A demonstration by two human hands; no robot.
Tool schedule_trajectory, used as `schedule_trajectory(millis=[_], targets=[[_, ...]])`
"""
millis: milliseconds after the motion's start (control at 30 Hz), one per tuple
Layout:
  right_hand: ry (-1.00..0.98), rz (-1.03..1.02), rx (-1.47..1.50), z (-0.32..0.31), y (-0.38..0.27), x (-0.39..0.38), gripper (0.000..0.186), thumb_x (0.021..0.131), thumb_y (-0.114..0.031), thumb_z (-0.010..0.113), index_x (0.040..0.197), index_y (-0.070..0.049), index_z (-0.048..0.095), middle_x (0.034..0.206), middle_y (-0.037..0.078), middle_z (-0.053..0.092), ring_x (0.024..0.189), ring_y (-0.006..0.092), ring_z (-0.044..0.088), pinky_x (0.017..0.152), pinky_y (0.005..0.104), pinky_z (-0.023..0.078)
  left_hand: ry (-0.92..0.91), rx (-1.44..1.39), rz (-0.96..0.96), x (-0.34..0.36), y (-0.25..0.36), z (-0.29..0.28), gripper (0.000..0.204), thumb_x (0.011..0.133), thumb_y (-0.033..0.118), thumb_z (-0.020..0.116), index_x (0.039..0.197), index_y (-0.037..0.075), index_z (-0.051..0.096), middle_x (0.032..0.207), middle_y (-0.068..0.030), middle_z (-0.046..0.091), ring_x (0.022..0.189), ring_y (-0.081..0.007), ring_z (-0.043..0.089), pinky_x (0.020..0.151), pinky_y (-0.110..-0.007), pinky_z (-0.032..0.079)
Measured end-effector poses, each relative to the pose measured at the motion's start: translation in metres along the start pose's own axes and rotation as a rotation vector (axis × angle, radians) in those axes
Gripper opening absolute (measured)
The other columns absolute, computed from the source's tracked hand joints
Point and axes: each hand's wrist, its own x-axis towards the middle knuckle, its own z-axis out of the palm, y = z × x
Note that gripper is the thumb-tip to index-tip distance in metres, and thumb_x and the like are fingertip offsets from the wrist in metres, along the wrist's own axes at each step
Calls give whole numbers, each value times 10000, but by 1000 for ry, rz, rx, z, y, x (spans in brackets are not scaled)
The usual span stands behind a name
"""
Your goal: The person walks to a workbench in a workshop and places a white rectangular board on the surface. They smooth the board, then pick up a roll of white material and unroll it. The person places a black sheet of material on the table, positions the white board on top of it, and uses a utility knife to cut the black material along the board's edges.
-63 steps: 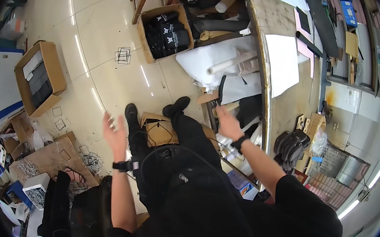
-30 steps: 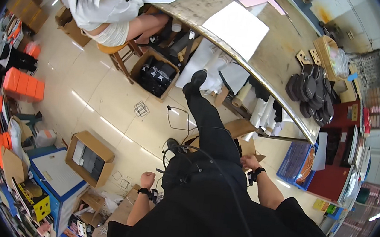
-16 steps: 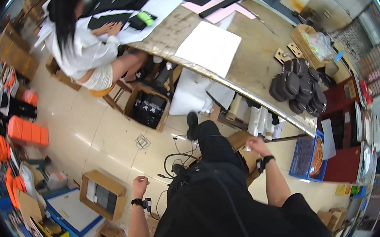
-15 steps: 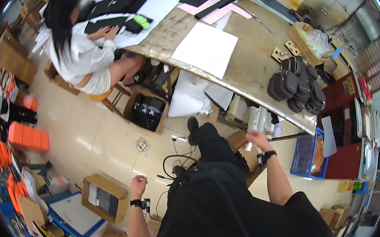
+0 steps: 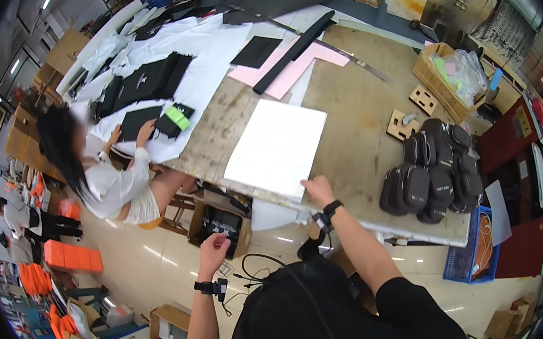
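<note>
A large white sheet point(image 5: 277, 147) lies flat on the worktable, its near edge close to the table's front edge. At its near right corner my right hand point(image 5: 319, 192) has its fingers pinched against the sheet. My left hand point(image 5: 214, 252) hangs in the air short of the table, in front of a box of black items. Its fingers are curled in, and I see nothing in them. Both wrists carry a black strap with a small device.
On the worktable point(image 5: 364, 106) stand several small black cases point(image 5: 439, 180), wooden blocks point(image 5: 422, 99) and a wicker basket point(image 5: 449, 82). A long metal ruler point(image 5: 356, 60) crosses pink sheets point(image 5: 326, 55). At left, a seated co-worker point(image 5: 118, 183) handles black pieces. A blue crate point(image 5: 464, 256) stands right.
My right hand has risen from below the table edge onto the white sheet's corner. My left hand has moved up too. The table now sits lower in view, and the co-worker's hands have moved apart.
</note>
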Motion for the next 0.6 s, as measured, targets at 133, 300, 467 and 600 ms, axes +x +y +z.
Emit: schedule_trajectory(millis=[133,300,467,600], targets=[[-141,92,-161,-29,-20,4,620,817,-477,814,1090,78,773,1108,303,773,1071,429,760,917,477,592,-267,227,44,103,86,-15,551,918,311,841,1349,0,694,1140,-184,793,1042,-284,775,932,-393,608],[-26,135,-354,-100,16,10,491,809,-478,843,1022,-38,791,1042,199,800,979,342,779,866,433,601,-250,525,239,312,235,0,451,910,337,817,1240,40,736,996,-186,768,940,-362,750,820,-460,585],[-124,92,-126,-101,19,7,481,786,-358,927,1090,-42,729,911,105,771,871,236,745,818,379,592,33,382,341,529,230,65,597,880,377,809,1292,-36,682,1126,-254,759,1079,-404,734,964,-493,576],[-111,34,-23,-88,28,-1,489,809,-273,932,1164,-42,687,878,75,715,832,191,698,775,362,570,-7,626,171,628,211,129,687,890,411,803,1351,-56,599,1324,-296,677,1245,-454,660,1068,-525,545]])
